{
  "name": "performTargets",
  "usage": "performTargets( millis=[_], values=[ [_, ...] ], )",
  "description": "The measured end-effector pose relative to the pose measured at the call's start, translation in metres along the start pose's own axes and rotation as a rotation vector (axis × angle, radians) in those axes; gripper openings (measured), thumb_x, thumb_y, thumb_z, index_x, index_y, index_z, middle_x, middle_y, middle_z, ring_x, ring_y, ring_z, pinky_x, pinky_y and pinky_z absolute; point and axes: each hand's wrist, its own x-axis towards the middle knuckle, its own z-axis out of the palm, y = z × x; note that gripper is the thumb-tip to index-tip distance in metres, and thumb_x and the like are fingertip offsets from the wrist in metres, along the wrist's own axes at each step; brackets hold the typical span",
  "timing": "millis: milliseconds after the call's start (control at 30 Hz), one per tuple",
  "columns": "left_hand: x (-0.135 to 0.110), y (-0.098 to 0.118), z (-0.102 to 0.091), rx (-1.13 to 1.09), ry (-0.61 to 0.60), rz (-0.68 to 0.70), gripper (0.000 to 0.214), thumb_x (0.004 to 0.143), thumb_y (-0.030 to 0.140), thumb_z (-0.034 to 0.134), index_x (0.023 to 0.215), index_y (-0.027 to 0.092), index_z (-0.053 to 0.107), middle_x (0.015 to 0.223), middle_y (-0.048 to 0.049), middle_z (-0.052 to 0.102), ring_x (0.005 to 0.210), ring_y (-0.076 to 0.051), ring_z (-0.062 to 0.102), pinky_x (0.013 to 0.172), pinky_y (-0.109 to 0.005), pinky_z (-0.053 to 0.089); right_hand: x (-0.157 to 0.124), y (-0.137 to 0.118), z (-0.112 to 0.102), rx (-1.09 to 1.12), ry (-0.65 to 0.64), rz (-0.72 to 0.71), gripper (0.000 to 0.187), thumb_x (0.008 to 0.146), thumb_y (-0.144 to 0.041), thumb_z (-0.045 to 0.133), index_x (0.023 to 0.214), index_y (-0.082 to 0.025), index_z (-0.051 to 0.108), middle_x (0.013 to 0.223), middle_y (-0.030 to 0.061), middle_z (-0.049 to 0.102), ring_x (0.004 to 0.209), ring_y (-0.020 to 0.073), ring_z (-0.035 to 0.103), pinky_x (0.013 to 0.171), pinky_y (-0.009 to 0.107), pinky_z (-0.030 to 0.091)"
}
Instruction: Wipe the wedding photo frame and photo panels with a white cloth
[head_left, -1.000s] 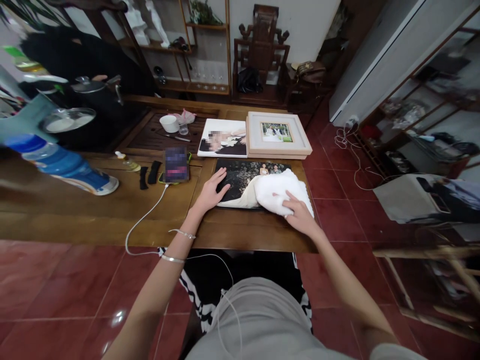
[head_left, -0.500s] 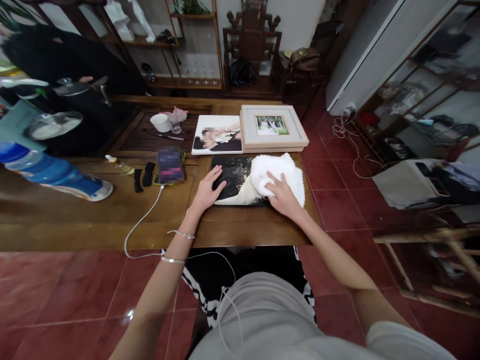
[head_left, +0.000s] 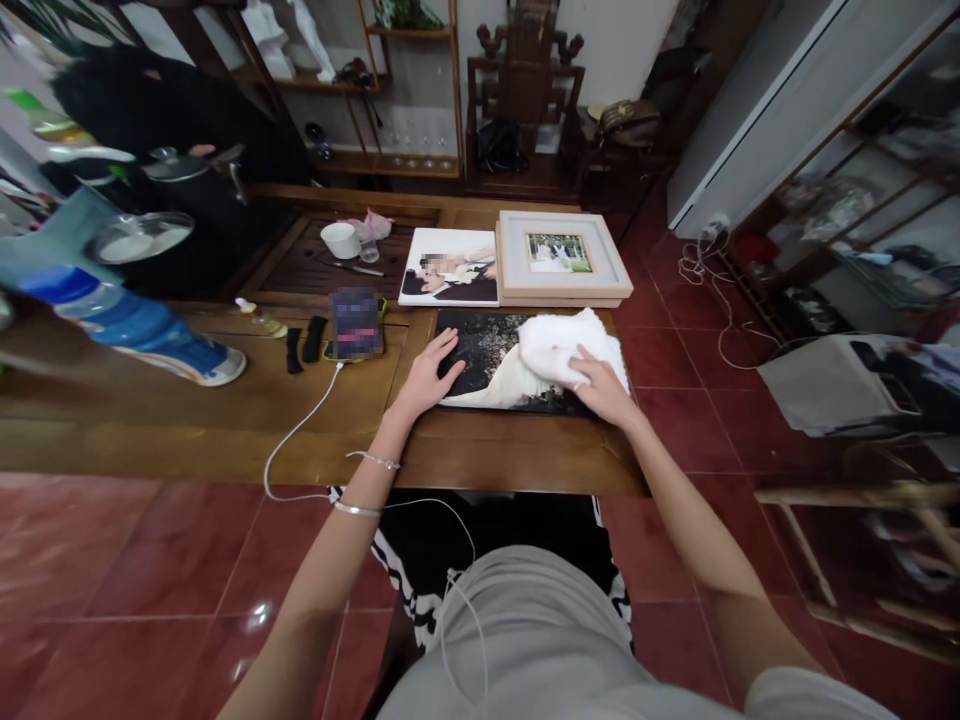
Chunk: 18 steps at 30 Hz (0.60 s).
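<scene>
A dark picture panel (head_left: 480,355) with a pale, gown-like shape on it lies flat near the table's front edge. My left hand (head_left: 431,375) rests on its left end, fingers spread and holding nothing. Over the right part of the panel is a bunched white cloth (head_left: 559,345), fluffy like a towel. My right hand (head_left: 604,388) presses on this cloth with its fingers gripping into it. The cloth hides the panel's upper right area. Just behind lie a white-edged photo panel (head_left: 450,268) and a pale framed photo (head_left: 616,270), which sits on another frame.
Left on the wooden table (head_left: 330,425) are a phone (head_left: 356,325) with a white charging cable (head_left: 296,430), two black strips, a small dropper bottle (head_left: 260,318) and a large blue bottle (head_left: 135,325). A white cup (head_left: 341,240) stands farther back. A dark-clothed person (head_left: 172,110) is beyond.
My right hand has shifted a little to the right on the panel, and the cloth's lower edge has drawn up. My left hand stays in place. The whole view has turned slightly left.
</scene>
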Motion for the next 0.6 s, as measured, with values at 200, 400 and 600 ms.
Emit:
performTargets(
  millis=[200, 400, 600],
  values=[
    [0.0, -0.001, 0.001, -0.01, 0.006, 0.006, 0.046, 0.093, 0.041, 0.052, 0.13, 0.014, 0.056, 0.142, -0.0159, 0.051, 0.135, -0.027, 0.045, 0.114, -0.048, 0.034, 0.055, -0.008, 0.02, -0.17, 0.219, 0.108, 0.022, 0.073, -0.013, 0.044, 0.081, -0.02, 0.063, 0.093, 0.0054, 0.072, 0.119, 0.0313, 0.056, 0.114, 0.056, 0.024],
    [0.0, -0.001, 0.002, -0.007, 0.016, 0.001, 0.045, 0.097, 0.039, 0.045, 0.128, 0.01, 0.057, 0.14, -0.0176, 0.052, 0.135, -0.026, 0.044, 0.114, -0.047, 0.035, 0.007, -0.061, 0.062, -0.237, -0.014, -0.163, 0.04, 0.064, -0.006, 0.045, 0.098, -0.015, 0.065, 0.133, 0.018, 0.058, 0.137, 0.0308, 0.039, 0.117, 0.059, 0.014],
    [0.0, -0.003, 0.002, -0.007, 0.001, 0.021, 0.042, 0.098, 0.035, 0.041, 0.129, 0.01, 0.056, 0.141, -0.0165, 0.052, 0.136, -0.025, 0.043, 0.114, -0.047, 0.033, -0.042, -0.072, 0.057, -0.118, -0.117, -0.286, 0.039, 0.062, -0.005, 0.042, 0.091, -0.019, 0.063, 0.126, 0.0135, 0.064, 0.135, 0.0248, 0.044, 0.119, 0.053, 0.018]
  ],
)
